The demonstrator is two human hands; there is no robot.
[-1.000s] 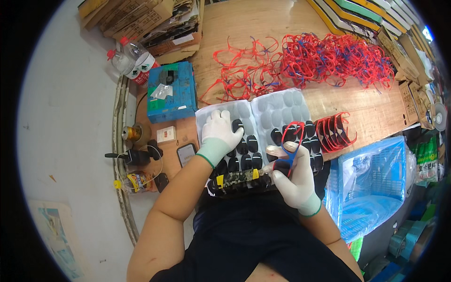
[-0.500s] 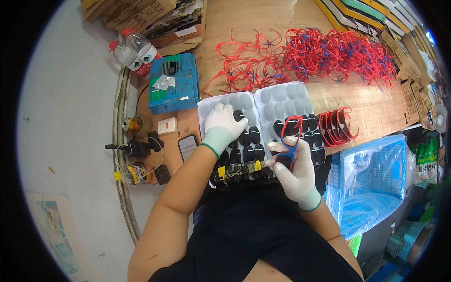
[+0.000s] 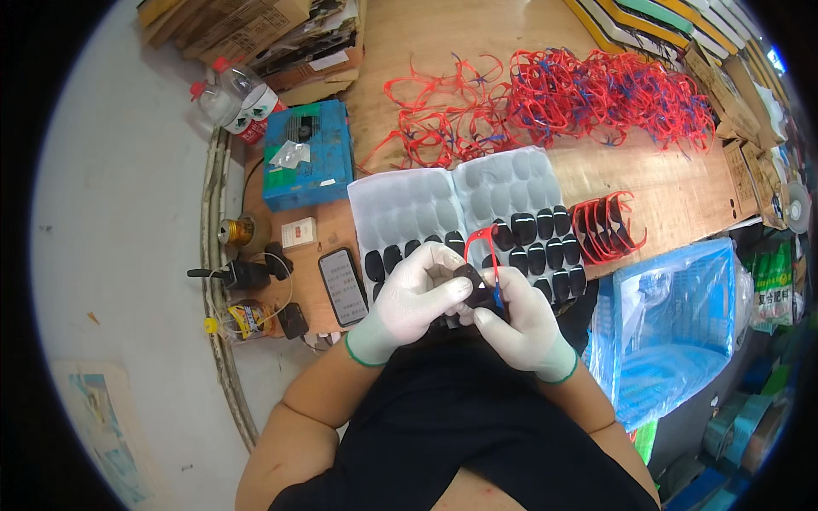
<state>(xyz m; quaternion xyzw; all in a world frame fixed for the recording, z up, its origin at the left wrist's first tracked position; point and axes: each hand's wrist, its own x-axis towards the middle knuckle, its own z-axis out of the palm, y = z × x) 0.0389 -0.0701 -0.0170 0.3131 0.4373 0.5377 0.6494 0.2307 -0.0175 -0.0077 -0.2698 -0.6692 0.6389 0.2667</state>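
In the head view, both gloved hands are brought together just above the person's lap, at the near edge of the wooden counter. The left hand is curled around a dark lens, which is pinched between its fingertips. The right hand is closed on the same lens and on a red glasses frame, whose upper edge rises above the fingers; the lens is held against the frame, between the two hands.

Directly behind the hands, a clear plastic tray with oval pockets is laid on the counter; its near rows are filled with dark lenses, its far rows are seen bare. Just right of the tray, a small stack of red frames is set on edge. A large heap of red frames is spread along the far part of the counter. A phone is laid left of the hands, with a blue box behind it. A blue basket stands to the right, below the counter edge.
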